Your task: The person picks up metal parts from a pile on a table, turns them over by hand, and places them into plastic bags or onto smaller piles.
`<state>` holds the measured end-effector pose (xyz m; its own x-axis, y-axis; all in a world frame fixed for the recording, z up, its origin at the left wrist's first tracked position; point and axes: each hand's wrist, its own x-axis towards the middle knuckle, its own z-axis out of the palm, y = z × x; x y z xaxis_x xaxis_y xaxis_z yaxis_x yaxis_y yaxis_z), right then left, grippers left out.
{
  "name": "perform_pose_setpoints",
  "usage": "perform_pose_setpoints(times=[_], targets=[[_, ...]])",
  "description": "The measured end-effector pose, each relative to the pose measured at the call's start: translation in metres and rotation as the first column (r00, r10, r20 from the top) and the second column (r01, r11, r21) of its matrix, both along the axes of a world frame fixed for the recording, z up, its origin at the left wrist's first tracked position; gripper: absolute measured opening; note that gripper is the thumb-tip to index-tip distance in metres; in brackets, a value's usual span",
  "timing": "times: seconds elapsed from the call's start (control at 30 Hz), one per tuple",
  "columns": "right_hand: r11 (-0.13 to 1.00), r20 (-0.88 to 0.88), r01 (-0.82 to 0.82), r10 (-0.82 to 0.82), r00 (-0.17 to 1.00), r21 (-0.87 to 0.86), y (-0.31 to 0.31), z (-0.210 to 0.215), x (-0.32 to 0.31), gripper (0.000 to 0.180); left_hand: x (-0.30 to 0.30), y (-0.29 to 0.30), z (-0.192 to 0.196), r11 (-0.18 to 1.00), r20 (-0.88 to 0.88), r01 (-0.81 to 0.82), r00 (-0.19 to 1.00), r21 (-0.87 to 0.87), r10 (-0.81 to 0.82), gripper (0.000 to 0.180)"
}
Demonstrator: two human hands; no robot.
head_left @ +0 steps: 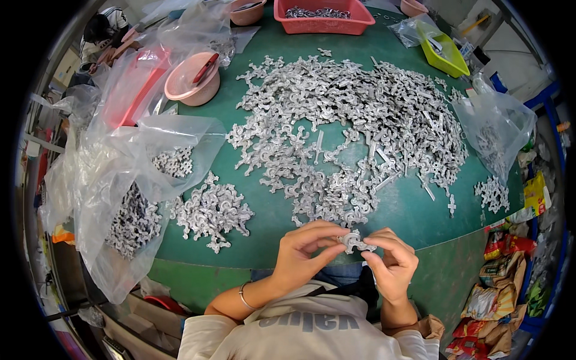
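Silvery piece [354, 242] lies lengthwise sideways, left hand [306, 247] to right hand [393, 264].

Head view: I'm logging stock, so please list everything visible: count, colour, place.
Held metal piece: one, silver, lower centre
Loose metal pieces: too many to count, silver, centre and sides
Plastic bags: several, clear, left and right
Bowls: three, pink, far half
Trays: two, red, left and far edge
Basket: one, yellow-green, far right
Table: one, green, beneath
Packets: several, multicoloured, lower right
Co-worker: one, pale sleeve, upper left
Hands: two, bare, lower centre
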<state>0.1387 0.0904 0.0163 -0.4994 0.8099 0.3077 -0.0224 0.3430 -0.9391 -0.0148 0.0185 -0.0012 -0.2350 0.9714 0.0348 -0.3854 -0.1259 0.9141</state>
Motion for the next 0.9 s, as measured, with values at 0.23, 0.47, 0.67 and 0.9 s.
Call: perform_pose_setpoints(times=[0.23,0.47,0.67,0.9], targets=[[1.0,0.003,0.012,-0.012,1.0,0.019,-0.003,0.001,0.0,0.021,0.001,-0.002,0.001,1.0,0.039,0.005,0.999,-0.022,-0.004,0.029],[0.992,0.046,0.003,0.003,0.999,-0.128,-0.006,-0.005,0.004,0.008,-0.006,-0.008,0.003,0.981,-0.154,0.169,0.971,-0.092,-0.182,0.02],[0.957,0.081,-0.137,0.162,0.983,-0.254,0.001,-0.022,0.007,0.008,-0.011,-0.016,-0.004,0.967,-0.206,0.046,0.974,-0.25,-0.099,0.01],[0.925,0.359,0.243,-0.341,0.869,0.291,0.056,-0.036,-0.006,0.018,-0.074,-0.032,-0.009,0.882,-0.787,-0.471,0.548,-0.011,0.283,0.008]])
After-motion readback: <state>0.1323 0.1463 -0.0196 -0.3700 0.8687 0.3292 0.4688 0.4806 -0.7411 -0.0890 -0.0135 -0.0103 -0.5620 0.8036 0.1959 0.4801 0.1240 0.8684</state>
